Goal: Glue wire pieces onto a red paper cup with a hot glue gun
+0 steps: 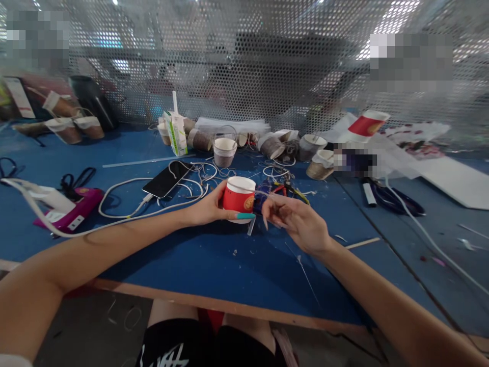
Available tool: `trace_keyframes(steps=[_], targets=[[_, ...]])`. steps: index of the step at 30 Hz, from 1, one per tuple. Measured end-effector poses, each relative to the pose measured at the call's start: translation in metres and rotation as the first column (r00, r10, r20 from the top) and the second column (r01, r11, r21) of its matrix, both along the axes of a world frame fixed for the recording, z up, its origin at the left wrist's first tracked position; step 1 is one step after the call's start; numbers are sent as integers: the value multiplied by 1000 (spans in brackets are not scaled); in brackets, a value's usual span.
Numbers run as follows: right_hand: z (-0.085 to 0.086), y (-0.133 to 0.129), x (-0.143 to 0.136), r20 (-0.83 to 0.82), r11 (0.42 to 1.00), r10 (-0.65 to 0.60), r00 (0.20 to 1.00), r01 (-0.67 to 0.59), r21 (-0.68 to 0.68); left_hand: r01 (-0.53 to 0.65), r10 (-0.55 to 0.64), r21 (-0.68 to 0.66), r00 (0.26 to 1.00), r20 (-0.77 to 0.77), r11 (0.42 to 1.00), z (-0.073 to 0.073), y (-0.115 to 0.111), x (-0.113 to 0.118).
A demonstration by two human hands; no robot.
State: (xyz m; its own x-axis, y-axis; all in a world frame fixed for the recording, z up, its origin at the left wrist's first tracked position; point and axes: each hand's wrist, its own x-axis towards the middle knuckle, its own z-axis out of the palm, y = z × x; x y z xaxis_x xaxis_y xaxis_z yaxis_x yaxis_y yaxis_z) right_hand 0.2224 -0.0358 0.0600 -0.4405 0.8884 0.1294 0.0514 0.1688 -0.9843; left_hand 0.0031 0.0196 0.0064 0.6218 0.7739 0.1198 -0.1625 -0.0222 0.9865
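Left hand (208,208) gripping the red cup (237,198) above the surface (214,265), back from its near edge; right hand (298,219) half-curled beside it, whether pinching anything unclear. Apparent step: handwork at the cup's side, the next move calling for a steady left grip.
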Motion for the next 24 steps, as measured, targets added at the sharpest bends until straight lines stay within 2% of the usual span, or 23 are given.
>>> trace_keyframes(steps=[5,9,16,24], targets=[[7,-5,1,-97,997,14,995,-6,83,21,-21,11,1000,6,1000,-1,0,-1],[13,-8,-1,-76,998,-4,997,9,63,22,-23,-8,1000,-5,1000,-1,1,-1],[-2,-2,-5,-46,972,-235,971,236,6,45,-45,-2,999,13,999,-1,0,-1],[-4,-1,-7,-108,976,-216,970,217,-7,52,-52,5,999,13,999,2,-2,-2]])
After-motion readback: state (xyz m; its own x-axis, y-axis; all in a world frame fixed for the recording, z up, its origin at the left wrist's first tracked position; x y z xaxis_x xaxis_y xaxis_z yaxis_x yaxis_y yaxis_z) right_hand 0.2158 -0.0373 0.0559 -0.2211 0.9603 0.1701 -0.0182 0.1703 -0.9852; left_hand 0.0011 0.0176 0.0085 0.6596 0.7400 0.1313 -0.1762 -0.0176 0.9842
